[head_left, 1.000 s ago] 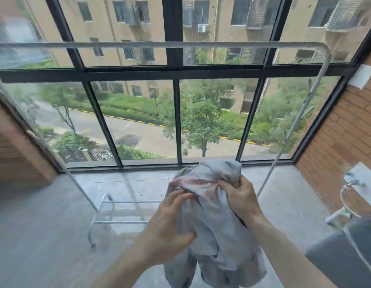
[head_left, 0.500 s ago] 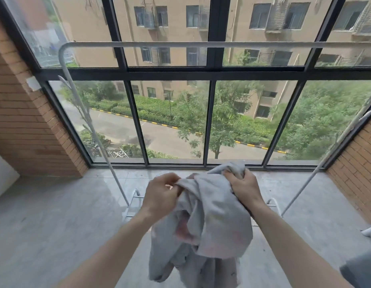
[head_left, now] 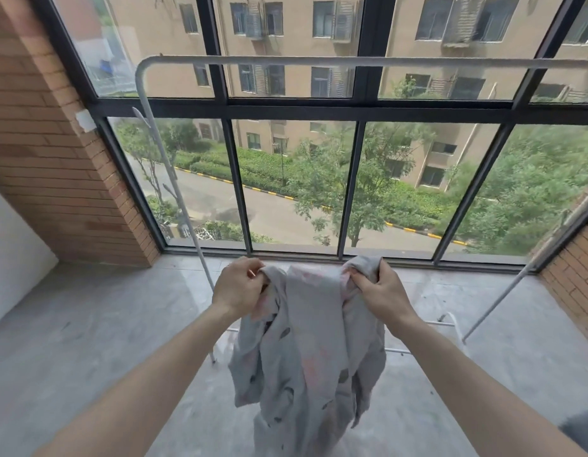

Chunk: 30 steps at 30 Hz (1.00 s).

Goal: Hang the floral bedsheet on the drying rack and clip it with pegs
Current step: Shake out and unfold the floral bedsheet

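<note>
At lower centre, the left hand [head_left: 238, 288] and right hand [head_left: 381, 291] each grip a bunched top edge of the floral bedsheet [head_left: 305, 357], which hangs crumpled between them, below the drying rack [head_left: 319, 61] bar across the upper frame.

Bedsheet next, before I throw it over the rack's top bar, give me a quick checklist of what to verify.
1. Left hand grips bedsheet edge: ok.
2. Right hand grips other edge: ok.
3. Sheet spread out: not ok, bunched between the hands.
4. Top bar of drying rack bare: ok where visible.
5. Pegs within reach: cannot tell, none in view.
</note>
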Available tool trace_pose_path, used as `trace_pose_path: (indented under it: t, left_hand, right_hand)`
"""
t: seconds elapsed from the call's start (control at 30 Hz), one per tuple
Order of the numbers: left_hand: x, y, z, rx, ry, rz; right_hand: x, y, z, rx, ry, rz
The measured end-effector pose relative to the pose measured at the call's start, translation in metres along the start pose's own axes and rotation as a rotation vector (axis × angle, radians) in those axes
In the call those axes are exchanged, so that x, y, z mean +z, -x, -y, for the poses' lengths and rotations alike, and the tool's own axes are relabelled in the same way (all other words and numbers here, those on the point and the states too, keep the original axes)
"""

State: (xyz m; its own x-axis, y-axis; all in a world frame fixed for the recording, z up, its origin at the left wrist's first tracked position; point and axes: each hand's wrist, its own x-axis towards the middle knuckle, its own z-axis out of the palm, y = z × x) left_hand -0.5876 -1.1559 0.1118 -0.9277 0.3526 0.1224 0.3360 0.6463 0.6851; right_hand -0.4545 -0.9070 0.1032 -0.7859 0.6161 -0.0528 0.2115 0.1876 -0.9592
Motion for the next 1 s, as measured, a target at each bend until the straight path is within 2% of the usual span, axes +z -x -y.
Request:
trace_pose_path:
  t: [0.1,0.17,0.27,0.3,0.4,0.47,0.67,0.83,1.0]
  left_hand:
    - [0.000,0.029,0.013,-0.064,-0.004,-0.059]
    - [-0.001,0.059,0.007,0.011,0.053,-0.070]
    - [0.001,0.102,-0.017,0.175,0.088,0.016]
    - [0.006,0.111,-0.023,0.149,0.073,0.058]
    - [0.030,0.115,-0.028,-0.225,0.206,0.162]
    - [0.043,0.106,-0.025,-0.356,0.302,0.205]
    - [0.049,0.077,-0.012,-0.123,0.216,0.158]
    - [0.016,0.049,-0.003,-0.076,0.389,0.098]
    - [0.001,0.031,-0.018,-0.046,0.488,0.170]
  right_hand:
    - [0.013,0.010,0.004,-0.042,-0.028,0.016]
    - [0.018,0.015,0.008,-0.064,-0.049,0.029]
    - [0.021,0.019,0.013,-0.102,-0.044,0.046]
    - [0.022,0.022,0.013,-0.113,-0.044,0.053]
    - [0.028,0.030,0.014,-0.151,-0.029,0.059]
    - [0.032,0.033,0.014,-0.177,-0.032,0.077]
    - [0.019,0.036,-0.001,-0.160,0.046,0.065]
    - [-0.015,0.028,-0.026,-0.057,0.181,0.017]
    - [-0.022,0.027,-0.045,0.042,0.240,0.079]
